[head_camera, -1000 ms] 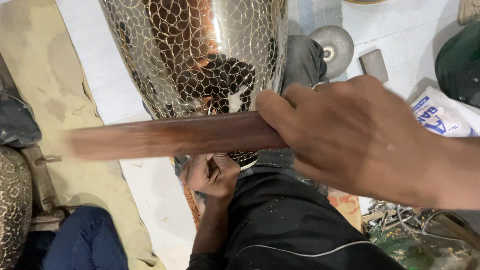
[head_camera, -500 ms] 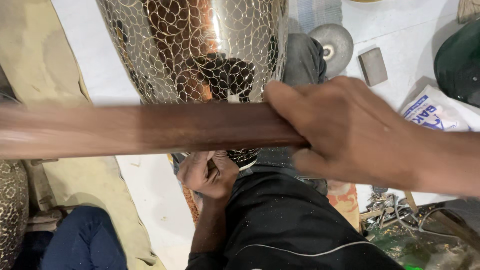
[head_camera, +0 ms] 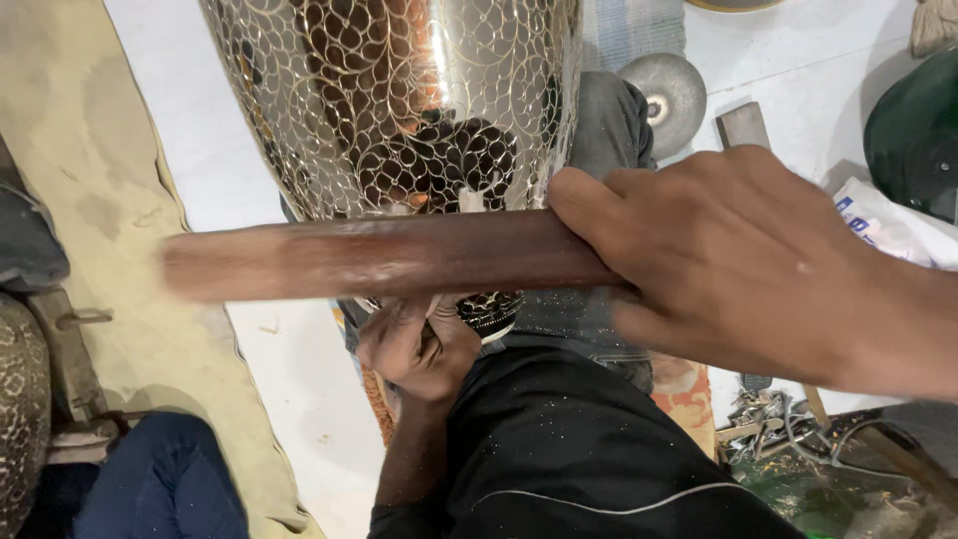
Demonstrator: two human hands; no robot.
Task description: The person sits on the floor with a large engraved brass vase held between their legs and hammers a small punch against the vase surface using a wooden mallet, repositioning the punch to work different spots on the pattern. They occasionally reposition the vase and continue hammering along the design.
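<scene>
The right hand (head_camera: 738, 260) is wrapped around one end of a dark wooden stick (head_camera: 389, 255), fingers pressed closed over the wood. From the grip, the stick runs out level toward the person's left, its far end blurred.

Directly behind the stick, above the gripped end, stands a large shiny metal vessel (head_camera: 399, 100) covered in a fine pattern of curled scales. The stick crosses in front of the vessel's lower part; whether it touches the metal cannot be told from this view.

Below the stick, the left hand (head_camera: 414, 344) is curled shut at the narrow base of the vessel. It appears to pinch a small tool, but the object is too hidden to name.

Below and just beside the right-hand grip lies the person's black garment (head_camera: 579, 449), dusted with fine specks. Beyond the grip, past the vessel, a round grey disc (head_camera: 674, 95) lies on the white floor (head_camera: 798, 60), with a small grey block (head_camera: 743, 125) near it. Well off past the stick's free end, a tan cloth (head_camera: 90, 150) covers the floor, and a leg in blue trousers (head_camera: 160, 479) shows near its lower edge.
</scene>
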